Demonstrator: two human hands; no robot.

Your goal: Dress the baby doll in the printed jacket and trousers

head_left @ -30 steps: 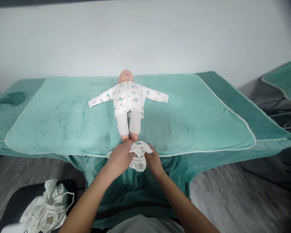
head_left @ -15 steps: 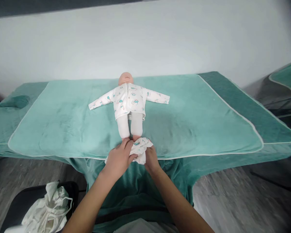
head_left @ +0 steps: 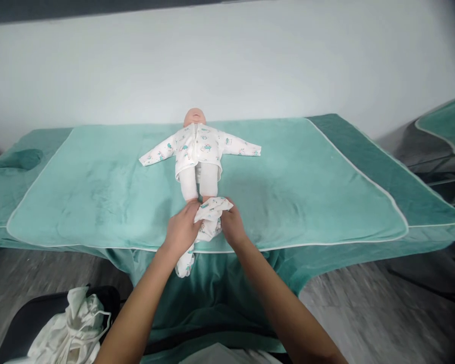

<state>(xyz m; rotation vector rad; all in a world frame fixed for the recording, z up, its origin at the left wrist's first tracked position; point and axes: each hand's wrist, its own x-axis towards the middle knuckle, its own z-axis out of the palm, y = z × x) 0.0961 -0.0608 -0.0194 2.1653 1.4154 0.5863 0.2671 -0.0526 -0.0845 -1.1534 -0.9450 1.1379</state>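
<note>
A baby doll [head_left: 194, 117] lies on its back on the green-covered bed [head_left: 307, 192], arms spread and legs toward me. It wears a white printed jacket [head_left: 197, 146] and white cloth on its legs. At the doll's feet I hold bunched white baby pants [head_left: 211, 227] with the same print. My left hand [head_left: 182, 227] is closed on their left side, by the doll's foot. My right hand [head_left: 233, 222] grips the other side. One pant leg hangs below my left hand over the bed's front edge. The doll's feet are mostly hidden by hands and cloth.
A black chair [head_left: 23, 321] at lower left carries a pale drawstring cloth bag [head_left: 76, 328]. Behind the bed stands a white wall [head_left: 227, 60]. The bed has a face hole [head_left: 18, 159] at its left end. Another green-covered surface [head_left: 449, 124] shows at far right.
Both hands have moved forward with the pants, farther onto the bed and against the doll's feet. The pants' loose leg now hangs in view below my left hand. The view has shifted slightly.
</note>
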